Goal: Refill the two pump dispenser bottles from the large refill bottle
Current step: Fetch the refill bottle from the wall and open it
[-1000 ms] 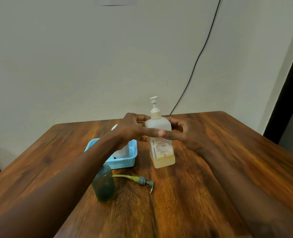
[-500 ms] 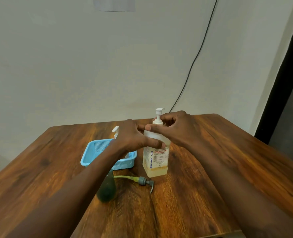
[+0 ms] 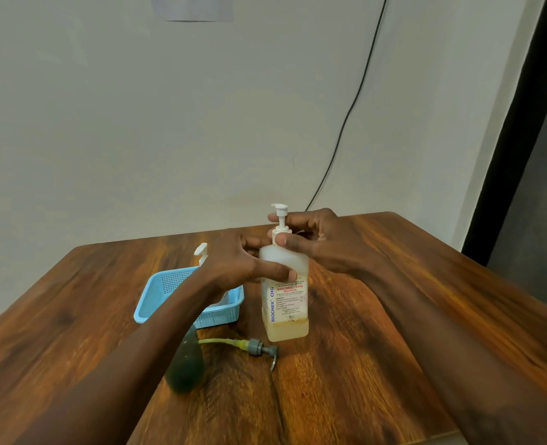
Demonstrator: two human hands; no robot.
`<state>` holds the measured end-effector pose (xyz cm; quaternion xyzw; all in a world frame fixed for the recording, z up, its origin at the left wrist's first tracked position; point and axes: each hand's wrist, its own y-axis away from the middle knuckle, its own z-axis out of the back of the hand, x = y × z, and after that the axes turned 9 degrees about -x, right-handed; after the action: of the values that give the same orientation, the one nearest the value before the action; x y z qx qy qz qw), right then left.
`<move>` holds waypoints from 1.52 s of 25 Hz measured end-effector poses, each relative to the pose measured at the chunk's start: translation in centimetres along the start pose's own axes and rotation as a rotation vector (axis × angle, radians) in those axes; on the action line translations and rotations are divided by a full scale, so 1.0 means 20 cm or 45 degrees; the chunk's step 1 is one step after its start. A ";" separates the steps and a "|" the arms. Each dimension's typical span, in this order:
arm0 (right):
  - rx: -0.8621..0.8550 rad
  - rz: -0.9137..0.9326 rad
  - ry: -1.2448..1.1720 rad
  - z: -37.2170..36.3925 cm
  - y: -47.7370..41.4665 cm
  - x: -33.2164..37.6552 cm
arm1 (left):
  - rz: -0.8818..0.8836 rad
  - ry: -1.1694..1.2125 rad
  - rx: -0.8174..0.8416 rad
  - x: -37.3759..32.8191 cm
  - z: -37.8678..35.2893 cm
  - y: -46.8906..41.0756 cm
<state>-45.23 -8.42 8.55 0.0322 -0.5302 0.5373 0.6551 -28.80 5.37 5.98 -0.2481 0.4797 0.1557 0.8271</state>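
A pale wall (image 3: pixel 137 123) fills the room behind us, with a black cable (image 3: pixel 355 101) running down it. Below lies the brown wooden table (image 3: pixel 394 284). At its middle the large labelled bottle (image 3: pixel 285 303) stands upright. Our left hand (image 3: pixel 236 264) grips its body and our right hand (image 3: pixel 323 242) pinches its pump neck. To the left sits a blue basket (image 3: pixel 163 290). Nearer us, a dark green bottle (image 3: pixel 185 364) stands beside its detached pump (image 3: pixel 259 346), which lies flat.

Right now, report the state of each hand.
Left hand: closed, gripping the bottle at its shoulder.
Right hand: closed, pinching the bottle's pump at the collar.
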 end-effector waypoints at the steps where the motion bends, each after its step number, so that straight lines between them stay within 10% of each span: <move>1: -0.033 -0.005 0.057 -0.01 0.00 0.00 | -0.009 -0.011 -0.039 0.00 -0.01 -0.01; 6: -0.412 0.048 0.464 -0.04 -0.01 -0.01 | -0.016 -0.175 -0.150 -0.02 -0.05 -0.03; 12: 0.101 -0.236 -0.320 0.04 -0.01 -0.02 | 0.020 -0.014 -0.061 -0.04 -0.02 0.01; 18: -0.376 -0.046 0.460 -0.03 -0.02 0.02 | 0.038 -0.167 -0.132 -0.05 -0.04 -0.01; 23: 0.017 -0.243 -0.159 0.02 -0.01 0.01 | 0.040 -0.083 -0.154 -0.05 -0.01 -0.01; 28: -0.427 0.040 0.510 -0.07 0.00 0.04 | -0.007 -0.221 -0.202 -0.03 -0.04 -0.02; 38: -0.069 -0.165 -0.241 0.00 0.03 0.02 | 0.016 -0.168 -0.084 0.00 -0.04 -0.01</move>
<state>-45.62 -7.87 8.54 0.0991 -0.6007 0.4739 0.6362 -29.26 4.81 5.75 -0.2614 0.4204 0.1925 0.8473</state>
